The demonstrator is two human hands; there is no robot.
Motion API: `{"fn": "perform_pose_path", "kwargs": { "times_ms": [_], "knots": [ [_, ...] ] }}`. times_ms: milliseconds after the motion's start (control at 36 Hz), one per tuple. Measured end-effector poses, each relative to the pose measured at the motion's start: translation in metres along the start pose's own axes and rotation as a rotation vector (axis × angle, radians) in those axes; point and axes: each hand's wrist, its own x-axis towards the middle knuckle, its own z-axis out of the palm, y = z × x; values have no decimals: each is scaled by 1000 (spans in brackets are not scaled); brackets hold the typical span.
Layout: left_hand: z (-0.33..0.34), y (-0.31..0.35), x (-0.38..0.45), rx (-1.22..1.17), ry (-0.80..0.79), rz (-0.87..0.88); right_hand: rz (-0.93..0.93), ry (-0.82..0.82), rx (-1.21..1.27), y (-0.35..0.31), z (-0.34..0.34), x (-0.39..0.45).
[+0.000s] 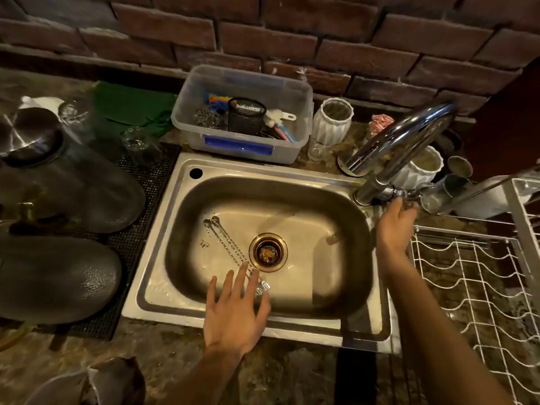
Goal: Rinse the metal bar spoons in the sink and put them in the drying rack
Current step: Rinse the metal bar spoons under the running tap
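Note:
Two thin twisted metal bar spoons (226, 244) lie side by side on the floor of the steel sink (295, 173), running diagonally from upper left down toward the drain (267, 252). My left hand (235, 311) hovers over the sink's front edge with fingers spread, its fingertips at the spoons' near ends. Over at the sink's right rim, my right hand (394, 226) reaches up to the tap handle (401, 194) at the base of the chrome faucet (400, 138). No water is visibly running. The white wire drying rack (479, 287) stands right of the sink.
A clear plastic tub (242, 112) of cleaning tools sits behind the sink. White ribbed vases (331, 121) and metal cups (458, 168) crowd the back right. Dark upturned vessels (58, 276) and glasses rest on a black mat to the left. A brick wall stands behind.

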Motion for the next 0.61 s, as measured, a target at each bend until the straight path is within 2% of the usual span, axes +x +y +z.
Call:
{"fn": "perform_pose_path", "kwargs": {
  "times_ms": [250,472,611],
  "knots": [
    [0,-2,0,-9,54,18,87,49,69,6,18,46],
    [0,0,-2,9,55,4,169,111,-110,12,23,64],
    [-4,2,-2,27,31,-8,229,128,-138,6,24,68]
  ]
}}
